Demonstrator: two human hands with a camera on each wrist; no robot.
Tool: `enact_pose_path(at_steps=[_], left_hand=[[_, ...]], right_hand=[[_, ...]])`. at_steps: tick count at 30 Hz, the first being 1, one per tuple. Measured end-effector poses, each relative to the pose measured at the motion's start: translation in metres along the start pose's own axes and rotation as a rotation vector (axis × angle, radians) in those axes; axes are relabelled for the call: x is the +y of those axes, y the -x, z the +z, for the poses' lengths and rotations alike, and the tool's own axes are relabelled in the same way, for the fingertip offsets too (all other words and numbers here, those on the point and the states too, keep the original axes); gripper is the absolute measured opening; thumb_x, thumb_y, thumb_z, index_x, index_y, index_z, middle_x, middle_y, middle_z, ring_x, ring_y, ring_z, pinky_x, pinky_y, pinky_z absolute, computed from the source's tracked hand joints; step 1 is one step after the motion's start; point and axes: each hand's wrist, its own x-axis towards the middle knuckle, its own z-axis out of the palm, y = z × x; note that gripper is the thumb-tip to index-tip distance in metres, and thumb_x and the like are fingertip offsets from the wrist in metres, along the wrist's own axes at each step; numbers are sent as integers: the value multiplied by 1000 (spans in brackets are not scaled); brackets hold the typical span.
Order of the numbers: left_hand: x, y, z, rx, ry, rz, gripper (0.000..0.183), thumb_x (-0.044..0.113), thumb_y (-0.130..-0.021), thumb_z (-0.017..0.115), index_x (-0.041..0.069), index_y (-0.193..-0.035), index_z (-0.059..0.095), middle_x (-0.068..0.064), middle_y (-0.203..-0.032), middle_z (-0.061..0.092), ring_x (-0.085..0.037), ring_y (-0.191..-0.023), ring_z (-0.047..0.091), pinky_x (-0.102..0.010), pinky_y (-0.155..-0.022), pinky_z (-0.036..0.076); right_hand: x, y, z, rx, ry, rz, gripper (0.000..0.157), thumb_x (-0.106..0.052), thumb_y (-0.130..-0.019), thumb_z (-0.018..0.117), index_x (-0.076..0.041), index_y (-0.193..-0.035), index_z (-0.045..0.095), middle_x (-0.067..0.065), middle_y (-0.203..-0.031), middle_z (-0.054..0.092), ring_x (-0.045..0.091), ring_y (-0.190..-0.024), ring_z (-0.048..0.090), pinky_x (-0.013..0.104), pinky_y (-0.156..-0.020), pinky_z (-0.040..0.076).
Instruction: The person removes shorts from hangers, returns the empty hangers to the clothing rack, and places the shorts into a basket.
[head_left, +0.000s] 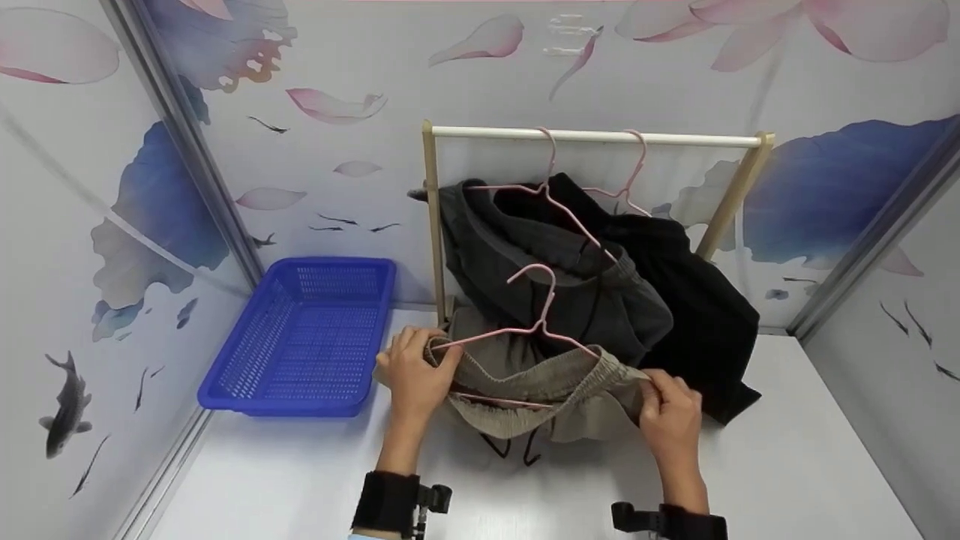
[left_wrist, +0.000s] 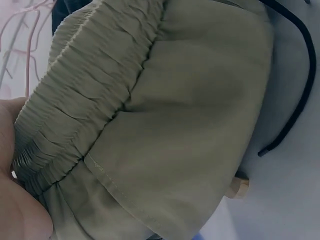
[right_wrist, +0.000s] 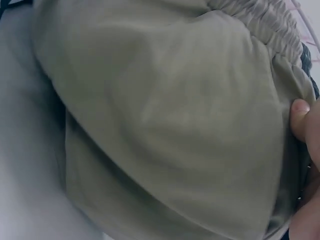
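Left hand (head_left: 412,371): pinching the left end of the gathered elastic waistband (head_left: 502,424) of a khaki cloth garment (head_left: 600,409). Best to grip firmly, to keep the nearby hanger tip inside.
Right hand (head_left: 670,412): pinching cloth at the garment's right side, beyond the hanger's right tip. Best to draw outward evenly, without tugging that tip loose.
Khaki garment: between both hands, in front of the rack, opening facing up. Contact with the worktop (head_left: 780,465) below: cannot tell.
Black drawcord (left_wrist: 312,65): dangling at the front; worth leaving free of the fingers.
Thin pink hanger (head_left: 541,327): partly inside the waistband, hook up and off the rail. Probably wise to centre its neck and check both tips before letting go.
Blue plastic basket (head_left: 300,405): off to the left, well apart.
Dark grey garment (head_left: 525,247): hung close behind; likely to snag the hook.
Black garment (head_left: 705,315): hung behind, to the right.
Light wooden rack with white rail (head_left: 697,139): farthest, by the wall.
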Motion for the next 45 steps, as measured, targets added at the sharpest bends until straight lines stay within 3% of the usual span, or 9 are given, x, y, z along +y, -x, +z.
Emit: enact_pose_path(at_steps=[4,10,18,20,26,31,34,40,45], left_hand=[[3,6,-5,4,19,6,27,23,-77,90,8,-94,76,-7,-93,71,-29,-92,65,-52,-86,30],[12,11,-14,-3,56,-102,29,21,-68,93,10,-88,75,-6,-90,74,-29,-89,66,-51,-89,31],[23,14,-19,-23,78,-131,27,17,-69,93,12,-86,74,-3,-87,74,-27,-89,64,-52,-92,29],[25,15,-19,-25,85,-123,27,18,-69,93,12,-87,74,-3,-88,73,-27,-89,64,-52,-93,28],[30,22,-19,-34,89,-100,27,20,-69,92,12,-87,73,-1,-88,72,-27,-92,64,-52,-92,27],[29,26,-18,-31,75,-97,28,15,-67,93,11,-86,73,-1,-88,71,-27,-92,64,-51,-94,28],[29,27,-18,-35,67,-90,29,14,-66,93,11,-86,73,-1,-89,71,-27,-92,64,-51,-94,29],[31,27,-17,-59,67,-61,29,20,-66,92,12,-87,72,-1,-89,71,-27,-91,63,-51,-91,30],[30,27,-13,-85,71,-69,31,21,-67,92,12,-89,73,-3,-93,72,-31,-99,67,-53,-94,31]], right_hand=[[-3,8,-1,-4,-12,57,17,15,-84,68,0,-91,73,17,-81,72,30,-72,60,46,-79,41],[-5,20,-2,4,-45,31,25,16,-83,67,0,-100,76,15,-89,74,20,-75,58,33,-76,41],[-24,23,3,-57,-185,-66,36,10,-84,68,3,-119,72,18,-117,71,22,-110,62,21,-101,35],[-29,22,5,-79,-187,-71,37,7,-86,71,3,-123,70,19,-120,70,27,-114,61,25,-104,36],[-31,23,10,-150,-179,-59,42,4,-86,74,6,-127,67,22,-121,69,42,-112,61,61,-100,39],[-26,27,13,-193,-140,-23,40,-3,-85,77,4,-123,69,22,-116,72,44,-104,66,68,-98,38],[-24,29,15,-186,-103,-9,35,-5,-84,79,3,-117,71,19,-107,74,38,-93,68,60,-95,43],[-25,30,15,-111,-154,0,12,2,-84,80,-2,-94,75,7,-82,72,8,-73,61,20,-68,47],[-26,30,13,-33,-221,-18,15,8,-81,80,-4,-89,76,6,-78,72,1,-72,59,14,-69,43]])
